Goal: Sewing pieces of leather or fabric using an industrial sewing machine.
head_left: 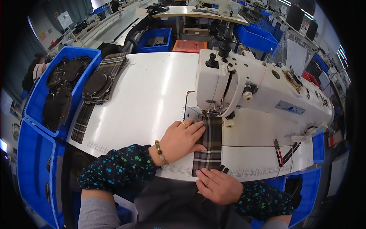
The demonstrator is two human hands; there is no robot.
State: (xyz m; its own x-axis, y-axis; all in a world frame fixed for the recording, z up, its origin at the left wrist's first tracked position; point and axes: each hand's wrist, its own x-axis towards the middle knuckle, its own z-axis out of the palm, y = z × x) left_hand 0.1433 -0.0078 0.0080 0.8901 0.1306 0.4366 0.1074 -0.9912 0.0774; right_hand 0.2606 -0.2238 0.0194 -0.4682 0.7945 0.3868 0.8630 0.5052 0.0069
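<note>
A strip of dark plaid cloth (212, 139) runs from under the needle area of a white sewing machine (263, 84) toward the table's front edge. My left hand (181, 139) lies flat on its left side, fingers stretched toward the presser foot and thumb apart. At the near end, my right hand (220, 187) has its fingers bent over the cloth's edge, gripping it; its thumb is mostly hidden. A dark zipper end (224, 169) pokes out beside the right fingers. The presser foot is too small to make out clearly.
At the left, dark cut pieces (97, 86) lie on plaid cloth beside a blue bin (29, 103) of more pieces. Red-handled thread snips (279, 154) rest on the white table (152, 91), right of the cloth. Another blue bin (34, 168) stands lower left.
</note>
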